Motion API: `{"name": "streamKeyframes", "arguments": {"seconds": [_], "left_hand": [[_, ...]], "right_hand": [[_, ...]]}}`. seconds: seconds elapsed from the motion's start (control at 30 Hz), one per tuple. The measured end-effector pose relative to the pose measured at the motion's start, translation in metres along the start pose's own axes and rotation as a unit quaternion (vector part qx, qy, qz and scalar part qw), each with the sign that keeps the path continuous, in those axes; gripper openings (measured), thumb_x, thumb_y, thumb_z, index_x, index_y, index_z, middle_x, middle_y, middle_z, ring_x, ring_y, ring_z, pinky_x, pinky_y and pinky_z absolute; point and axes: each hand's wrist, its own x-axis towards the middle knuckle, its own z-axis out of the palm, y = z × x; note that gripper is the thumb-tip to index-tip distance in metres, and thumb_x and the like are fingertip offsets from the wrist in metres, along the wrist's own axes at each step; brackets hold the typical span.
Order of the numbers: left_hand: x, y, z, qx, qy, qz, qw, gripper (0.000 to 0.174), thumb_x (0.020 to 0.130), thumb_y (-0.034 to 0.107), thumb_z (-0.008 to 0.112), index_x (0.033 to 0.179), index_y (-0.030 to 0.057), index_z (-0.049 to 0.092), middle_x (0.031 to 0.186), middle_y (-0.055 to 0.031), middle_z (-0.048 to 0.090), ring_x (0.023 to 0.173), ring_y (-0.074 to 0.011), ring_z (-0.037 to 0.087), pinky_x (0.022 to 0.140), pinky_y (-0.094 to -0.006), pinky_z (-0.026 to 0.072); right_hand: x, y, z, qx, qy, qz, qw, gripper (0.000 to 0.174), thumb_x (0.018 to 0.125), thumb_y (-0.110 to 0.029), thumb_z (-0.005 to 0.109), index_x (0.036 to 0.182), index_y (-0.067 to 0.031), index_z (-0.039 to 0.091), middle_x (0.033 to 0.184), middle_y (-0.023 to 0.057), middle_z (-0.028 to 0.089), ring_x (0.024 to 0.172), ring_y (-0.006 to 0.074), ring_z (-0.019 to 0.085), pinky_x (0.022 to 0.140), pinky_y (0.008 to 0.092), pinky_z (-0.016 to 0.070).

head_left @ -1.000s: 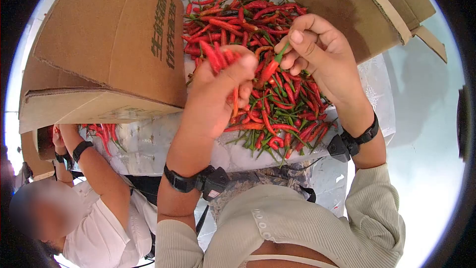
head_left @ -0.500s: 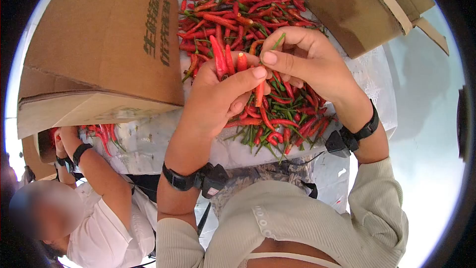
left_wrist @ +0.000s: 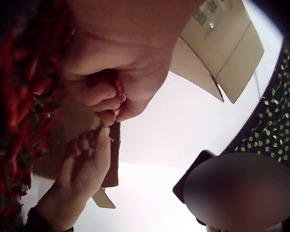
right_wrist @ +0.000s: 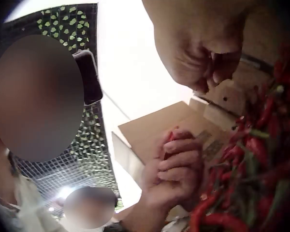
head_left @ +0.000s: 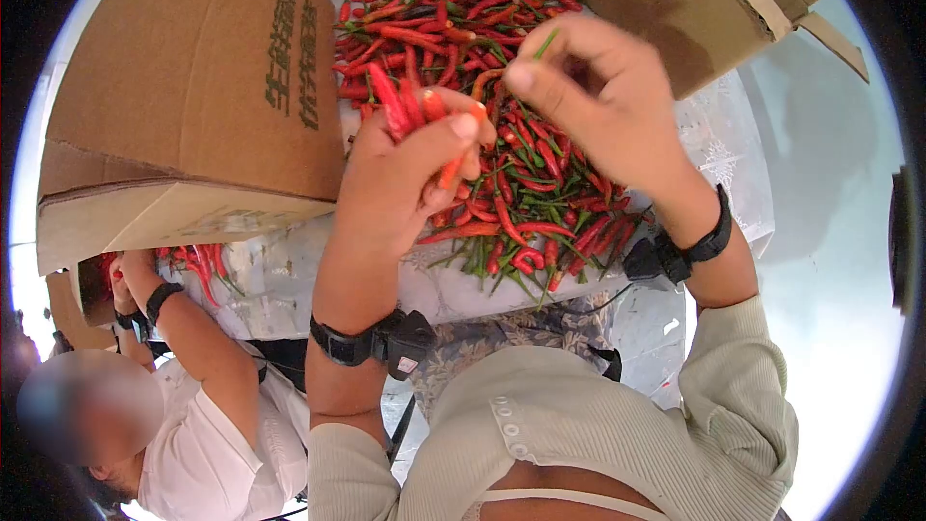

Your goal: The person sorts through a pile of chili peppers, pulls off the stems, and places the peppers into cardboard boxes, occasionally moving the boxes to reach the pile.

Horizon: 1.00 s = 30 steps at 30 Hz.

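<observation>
My left hand (head_left: 395, 169) grips several red chilies (head_left: 391, 101) in a bundle, their ends sticking up past the fingers. One chili (head_left: 449, 172) among them pokes out below the thumb, its pale stemless top beside the thumb tip. To the right, my right hand (head_left: 608, 106) pinches a green chili stem (head_left: 546, 43) between thumb and forefinger, apart from the left hand. Both hands are over a wide heap of chilies (head_left: 550, 159), mostly red with green stems. In the right wrist view, red chili (right_wrist: 170, 140) shows between the left hand's fingers.
A tall cardboard box (head_left: 193, 87) stands left of the heap, another cardboard box (head_left: 656, 19) at the back right. The heap lies on a pale covered table (head_left: 723, 145). At the lower left sits another person (head_left: 207, 425) beside more chilies (head_left: 203, 270).
The right hand brought a stemmed chili to the left hand, then drew away up and right with the green stem. The chili stayed in the left hand, which shifted slightly left.
</observation>
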Motion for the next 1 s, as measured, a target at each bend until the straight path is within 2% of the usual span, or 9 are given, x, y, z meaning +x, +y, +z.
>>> {"name": "streamKeyframes", "arguments": {"seconds": [0.1,0.13,0.2,0.33,0.47,0.67,0.83,0.93,1.0], "left_hand": [[0.009,0.001,-0.019,-0.152,-0.08,-0.001,0.985,0.013,0.086,0.018,0.057,0.092,0.0071,0.056,0.072,-0.004,0.059,0.054,-0.0074,0.052,0.036,-0.0167,0.0337],[0.009,0.002,-0.016,-0.162,-0.04,-0.009,0.986,0.013,0.086,0.018,0.057,0.093,0.0077,0.056,0.071,-0.0035,0.058,0.054,-0.0075,0.052,0.036,-0.0165,0.0338],[0.007,0.007,-0.008,-0.18,0.043,-0.029,0.982,0.012,0.087,0.018,0.058,0.093,0.0088,0.055,0.07,-0.0023,0.057,0.055,-0.0077,0.053,0.036,-0.0163,0.0339],[0.011,0.004,-0.016,-0.232,0.023,-0.035,0.972,0.009,0.086,0.017,0.061,0.091,0.0101,0.057,0.069,-0.0014,0.057,0.053,-0.0065,0.05,0.036,-0.016,0.0318],[0.01,0.002,-0.023,-0.197,-0.016,-0.036,0.98,0.01,0.084,0.015,0.064,0.088,0.0098,0.058,0.071,-0.0008,0.057,0.053,-0.0052,0.048,0.037,-0.0158,0.0311],[0.006,0.004,-0.006,-0.071,0.082,0.002,0.994,0.011,0.083,0.014,0.066,0.087,0.0079,0.057,0.069,0.0003,0.055,0.05,-0.0042,0.045,0.036,-0.0166,0.0292],[0.005,0.005,-0.014,-0.121,0.104,0.063,0.985,0.012,0.083,0.015,0.066,0.086,0.0076,0.057,0.066,0.0006,0.054,0.049,-0.0042,0.045,0.036,-0.0169,0.0283],[0.005,0.01,-0.018,-0.142,0.119,0.082,0.979,0.012,0.083,0.015,0.066,0.085,0.0077,0.057,0.064,0.0008,0.052,0.048,-0.0046,0.045,0.036,-0.017,0.0284],[0.005,0.01,-0.016,-0.125,0.132,0.094,0.979,0.012,0.083,0.016,0.066,0.085,0.0078,0.057,0.063,0.0009,0.051,0.048,-0.005,0.045,0.036,-0.017,0.0288]], "right_hand": [[0.008,0.006,-0.013,-0.184,0.117,-0.023,0.976,0.015,0.071,-0.013,0.071,0.08,-0.0036,0.064,0.074,0.008,0.06,0.065,0.0205,0.059,0.06,0.0313,0.0463],[0.008,0.0,-0.016,-0.252,0.121,-0.027,0.96,0.017,0.069,-0.012,0.072,0.081,-0.0039,0.065,0.078,0.0084,0.06,0.067,0.0226,0.059,0.062,0.0327,0.0468],[0.005,-0.001,-0.018,-0.193,-0.018,-0.073,0.978,0.021,0.065,-0.011,0.073,0.083,-0.0039,0.065,0.084,0.0086,0.059,0.074,0.0252,0.058,0.067,0.034,0.0466],[-0.004,-0.001,-0.001,-0.163,-0.237,-0.174,0.942,0.027,0.061,-0.009,0.075,0.087,-0.0081,0.067,0.087,0.0038,0.056,0.082,0.022,0.054,0.072,0.0331,0.0436],[-0.006,0.007,0.007,-0.163,-0.263,-0.19,0.932,0.02,0.064,-0.009,0.073,0.081,-0.0054,0.063,0.079,0.0057,0.056,0.082,0.0248,0.053,0.073,0.036,0.0422],[0.001,0.002,-0.004,-0.115,-0.169,-0.026,0.979,0.017,0.07,-0.001,0.066,0.083,-0.0031,0.056,0.081,0.0082,0.058,0.083,0.0254,0.055,0.075,0.0368,0.043],[0.006,0.011,-0.002,-0.332,-0.016,-0.21,0.92,0.019,0.069,-0.008,0.068,0.086,-0.007,0.061,0.081,0.0074,0.059,0.083,0.0279,0.056,0.073,0.0403,0.0441],[-0.004,0.001,0.016,-0.216,-0.124,-0.172,0.953,0.017,0.065,-0.018,0.073,0.074,-0.0071,0.063,0.077,0.0066,0.057,0.083,0.0278,0.054,0.072,0.0393,0.043],[-0.011,-0.013,0.027,-0.277,-0.211,-0.155,0.924,0.021,0.065,-0.017,0.075,0.077,-0.0064,0.063,0.086,0.0046,0.058,0.084,0.0251,0.054,0.073,0.0365,0.0421]]}}
